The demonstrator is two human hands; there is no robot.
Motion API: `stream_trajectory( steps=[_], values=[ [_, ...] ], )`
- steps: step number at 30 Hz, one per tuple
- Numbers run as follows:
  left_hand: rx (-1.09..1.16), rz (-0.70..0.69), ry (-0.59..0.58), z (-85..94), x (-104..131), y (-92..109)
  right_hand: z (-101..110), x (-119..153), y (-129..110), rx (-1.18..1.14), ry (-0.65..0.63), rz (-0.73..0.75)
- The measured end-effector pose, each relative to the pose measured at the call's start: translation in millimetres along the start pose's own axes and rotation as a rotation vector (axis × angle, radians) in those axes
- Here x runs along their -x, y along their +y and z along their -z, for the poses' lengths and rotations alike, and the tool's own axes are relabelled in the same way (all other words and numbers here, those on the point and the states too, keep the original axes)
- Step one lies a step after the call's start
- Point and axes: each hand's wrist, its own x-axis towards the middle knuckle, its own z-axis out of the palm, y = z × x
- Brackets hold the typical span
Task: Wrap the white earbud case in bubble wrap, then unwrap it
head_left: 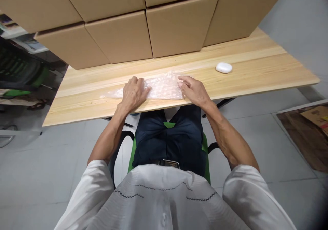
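A crumpled, see-through bubble wrap bag [164,86] lies along the front part of the wooden table, and its thin tail points left. Across the left part of it rests my left hand [134,92], palm down, with the thumb spread to the right and the fingers slightly bent. At the right end, my right hand [192,89] pinches the edge of the plastic between thumb and forefinger. Whether anything is inside the bag I cannot make out.
Stacked cardboard boxes [119,37] form a wall along the back of the wooden table [256,66]. A small white earbud case [223,68] sits to the right of my hands. My legs are under the table's front edge, on a green chair [206,161].
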Motion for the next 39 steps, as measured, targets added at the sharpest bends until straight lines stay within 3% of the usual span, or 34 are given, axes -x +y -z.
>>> stream_trajectory(
  steps=[5,11,20,27,33,39],
  values=[
    [0.060,-0.043,-0.031,8.7,6,7,-2,-7,4,-0.073,-0.013,-0.019],
    [0.188,0.003,-0.034,7.1,7,8,-15,-33,3,-0.004,-0.022,-0.069],
    [0.119,0.005,-0.044,-2.6,-2,13,-16,-45,-8,0.269,-0.012,0.019],
    [0.052,-0.037,-0.007,-13.2,-7,10,-18,-54,-4,0.320,0.024,0.058],
    [0.095,0.026,-0.004,-22.0,-13,9,-16,-68,8,0.181,-0.008,0.023],
    [0.139,-0.020,0.057,-25.7,-11,10,-19,-80,19,-0.144,-0.044,-0.207]
  ],
)
